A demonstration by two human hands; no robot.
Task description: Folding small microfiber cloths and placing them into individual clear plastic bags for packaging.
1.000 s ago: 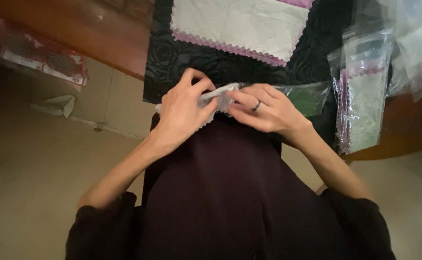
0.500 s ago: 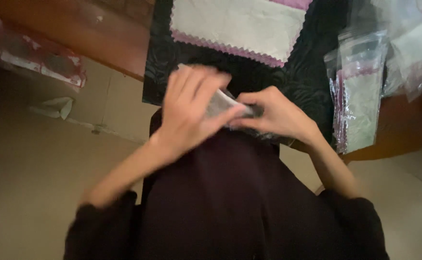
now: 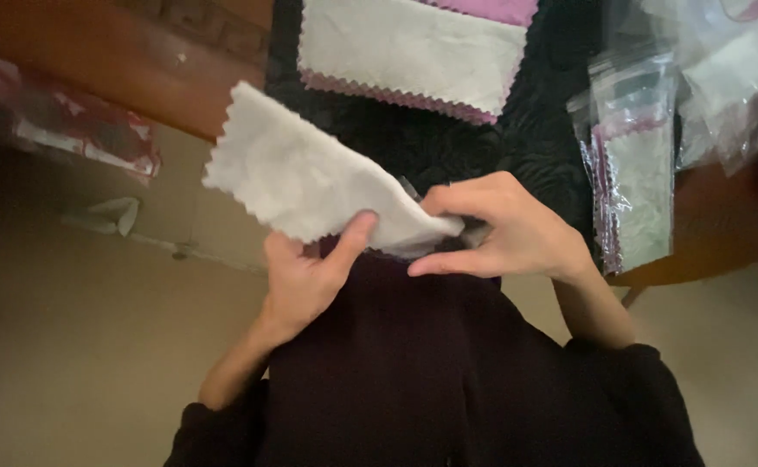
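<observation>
Two hands, one white cloth held aslant

One white cloth with zigzag edges is held up over the lap, in front of the counter edge. Its long axis runs on a slant, from the upper left corner down to the lower right, where it narrows into the grip. The free end points up and to the left, and the cloth looks lightly creased.

The left hand is pinched on the lower edge, thumb pressed up against the underside. The right hand is closed on the lower right end, fingers curled over it and thumb beneath. Something small and dark is seen between the right fingers; what it is cannot be told.

On the dark mat beyond, another pale cloth lies flat over a pink one. Clear bags with cloths inside lie to the right.
</observation>
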